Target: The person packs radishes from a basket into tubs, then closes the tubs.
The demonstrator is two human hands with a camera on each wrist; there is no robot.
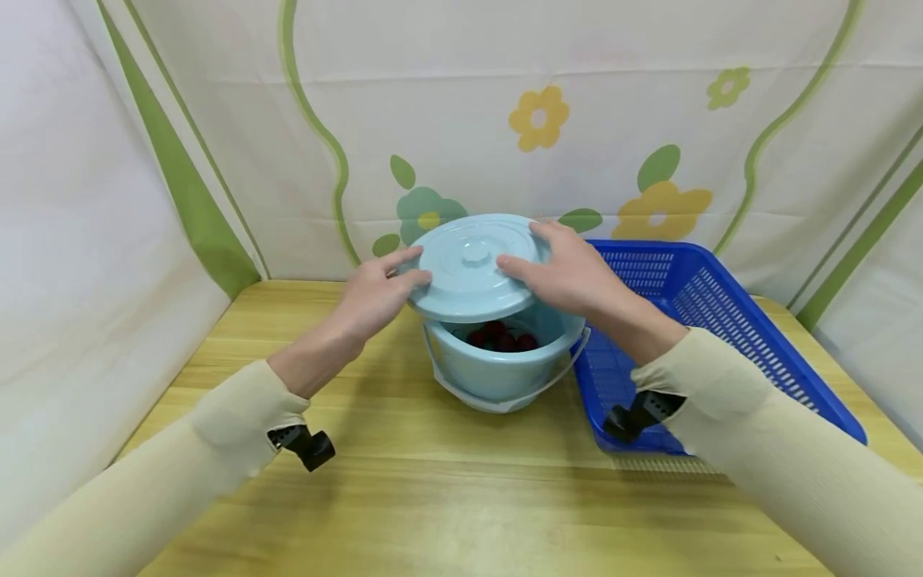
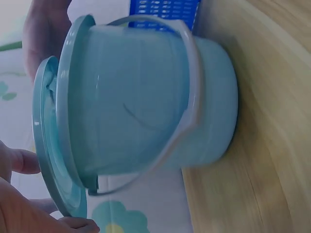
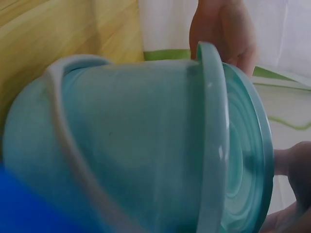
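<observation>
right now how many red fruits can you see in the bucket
3 show: one at the back, one front left, one front right, all inside the light blue bucket. The lid covers most of the opening, so more may be hidden.

This looks like a small staged recording booth rather than a lived-in room. A light wooden table (image 1: 447, 497) lies under both hands, and beyond and to either side of them hang white cloth curtains (image 1: 505, 104) printed with green stripes and yellow and green flowers, closing the table in.
</observation>
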